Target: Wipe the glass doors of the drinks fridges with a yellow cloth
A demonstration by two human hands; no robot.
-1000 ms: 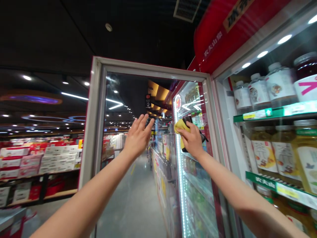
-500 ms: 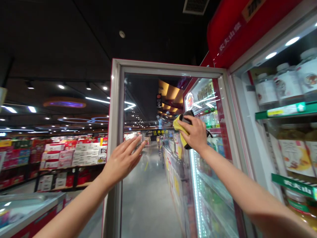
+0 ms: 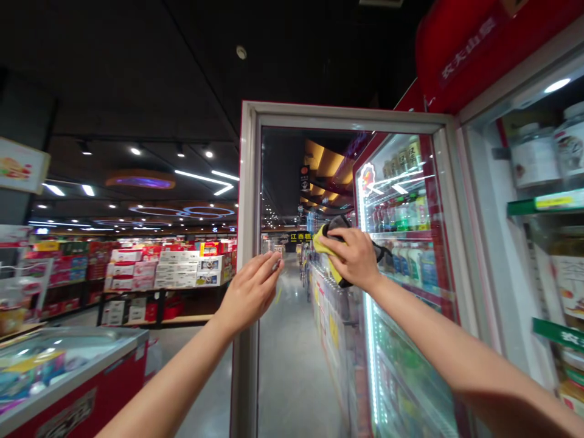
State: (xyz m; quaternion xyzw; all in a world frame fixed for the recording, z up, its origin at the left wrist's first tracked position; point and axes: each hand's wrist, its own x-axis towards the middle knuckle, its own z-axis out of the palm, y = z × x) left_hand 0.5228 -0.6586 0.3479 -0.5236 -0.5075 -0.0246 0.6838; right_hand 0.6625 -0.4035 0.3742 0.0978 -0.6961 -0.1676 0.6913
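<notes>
In my right hand [image 3: 358, 255] is a bunched yellow and grey cleaning cloth [image 3: 336, 264], pressed against the glass pane [image 3: 296, 340] of an open fridge door. The fingers spread over the cloth and part of it is hidden under them. My left hand [image 3: 255, 289] is at the left side of the door frame [image 3: 249, 194], palm turned toward the glass, fingers stretched out and slightly bent. Nothing clear to make out is held in it. I cannot tell whether its fingertips touch the pane.
To the right, the open fridge holds bottles [image 3: 536, 155] on shelves with green label strips [image 3: 559, 204]. Through the glass, another lit drinks fridge [image 3: 401, 213] shows. A chest freezer [image 3: 104, 371] stands at lower left, with stacked boxes [image 3: 187, 267] on a shelf behind it.
The view has swung left, so the door frame sits further right. My left hand's fingers have drawn closer together and bent a little. The cloth has shifted left across the glass.
</notes>
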